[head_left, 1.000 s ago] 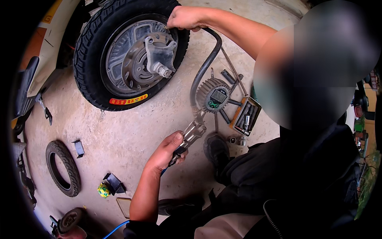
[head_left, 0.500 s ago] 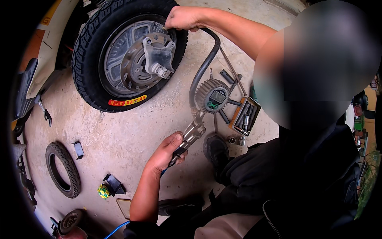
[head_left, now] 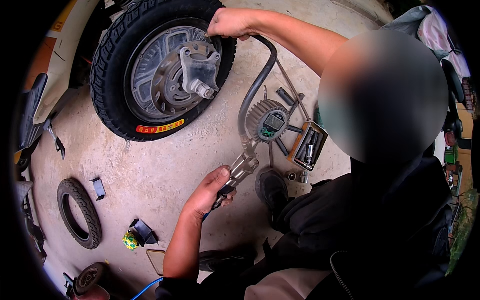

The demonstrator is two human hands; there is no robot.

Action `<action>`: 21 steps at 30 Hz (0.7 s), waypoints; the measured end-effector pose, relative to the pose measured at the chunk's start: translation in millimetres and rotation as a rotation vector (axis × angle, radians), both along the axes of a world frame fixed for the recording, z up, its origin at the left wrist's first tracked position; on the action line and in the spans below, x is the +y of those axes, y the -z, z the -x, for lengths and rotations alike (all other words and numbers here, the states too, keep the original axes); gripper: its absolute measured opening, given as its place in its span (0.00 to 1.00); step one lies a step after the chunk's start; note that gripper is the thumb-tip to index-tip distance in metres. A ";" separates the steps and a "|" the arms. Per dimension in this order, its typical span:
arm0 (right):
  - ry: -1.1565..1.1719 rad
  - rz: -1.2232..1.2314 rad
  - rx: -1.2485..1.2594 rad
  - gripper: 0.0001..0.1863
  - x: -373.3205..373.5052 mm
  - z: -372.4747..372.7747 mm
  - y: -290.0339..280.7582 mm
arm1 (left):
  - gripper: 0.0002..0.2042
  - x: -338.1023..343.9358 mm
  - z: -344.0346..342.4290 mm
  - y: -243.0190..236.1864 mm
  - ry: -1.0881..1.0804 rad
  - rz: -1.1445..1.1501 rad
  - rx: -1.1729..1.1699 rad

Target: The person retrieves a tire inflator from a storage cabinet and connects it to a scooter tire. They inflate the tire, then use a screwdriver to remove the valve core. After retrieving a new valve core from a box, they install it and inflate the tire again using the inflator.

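My left hand [head_left: 212, 190] is closed around the metal handle of a tyre inflator gun [head_left: 243, 165]. A round digital gauge [head_left: 270, 122] with a ribbed grey guard sits on the gun, its screen facing up. From the gun a black rubber hose [head_left: 255, 85] curves up to my right hand [head_left: 232, 22]. That hand is closed on the hose end at the rim of a wheel [head_left: 172, 75], near a small brass-coloured part; its fingers hide most of the fitting. The wheel has a black knobbly tyre, a brake disc [head_left: 162, 92] and a grey caliper bracket [head_left: 197, 70].
An open box of sockets [head_left: 309, 145] lies beside the gauge, with loose tools [head_left: 290, 97] around it. A bare tyre [head_left: 79, 214], a black box [head_left: 143, 232] and a yellow-green wrapped bundle [head_left: 130, 240] are at lower left. A vehicle's panel [head_left: 57, 75] stands at left. A blue hose [head_left: 147, 287] trails below.
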State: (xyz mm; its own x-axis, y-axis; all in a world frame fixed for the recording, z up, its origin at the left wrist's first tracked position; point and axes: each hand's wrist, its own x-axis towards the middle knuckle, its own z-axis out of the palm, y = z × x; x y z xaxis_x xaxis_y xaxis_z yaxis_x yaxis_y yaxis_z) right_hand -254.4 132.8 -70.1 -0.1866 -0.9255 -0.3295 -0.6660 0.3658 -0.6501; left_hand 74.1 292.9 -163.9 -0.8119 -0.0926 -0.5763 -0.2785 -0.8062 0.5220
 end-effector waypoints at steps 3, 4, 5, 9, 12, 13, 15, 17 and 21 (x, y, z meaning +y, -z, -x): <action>0.008 0.000 0.000 0.20 1.1 -1.2 -1.1 | 0.23 1.1 1.5 -1.3 -0.027 0.005 -0.010; 0.014 0.001 0.003 0.20 1.6 -2.0 -1.6 | 0.23 1.0 1.5 -1.4 -0.026 0.004 -0.009; 0.010 -0.002 0.001 0.20 1.4 -1.6 -1.2 | 0.23 0.8 1.6 -1.5 -0.025 0.002 -0.008; 0.001 -0.011 -0.004 0.20 1.0 -0.4 -1.3 | 0.23 -0.3 0.2 1.3 -0.005 -0.010 0.009; 0.000 -0.011 -0.004 0.20 1.1 -0.3 -1.6 | 0.23 -0.5 0.8 0.4 -0.008 -0.007 0.010; -0.001 -0.008 -0.005 0.20 0.5 -1.1 -1.9 | 0.23 -0.6 0.2 -0.3 -0.009 -0.006 0.010; -0.003 -0.006 -0.015 0.20 -0.8 -1.1 -1.3 | 0.23 -0.5 -0.2 -0.5 -0.011 -0.006 0.012; -0.001 -0.001 -0.015 0.20 -0.6 -0.3 -0.4 | 0.23 -0.2 0.3 0.3 -0.015 -0.007 0.010; 0.015 0.018 0.001 0.20 1.3 -1.4 0.8 | 0.24 -0.5 0.9 1.1 -0.006 0.000 -0.005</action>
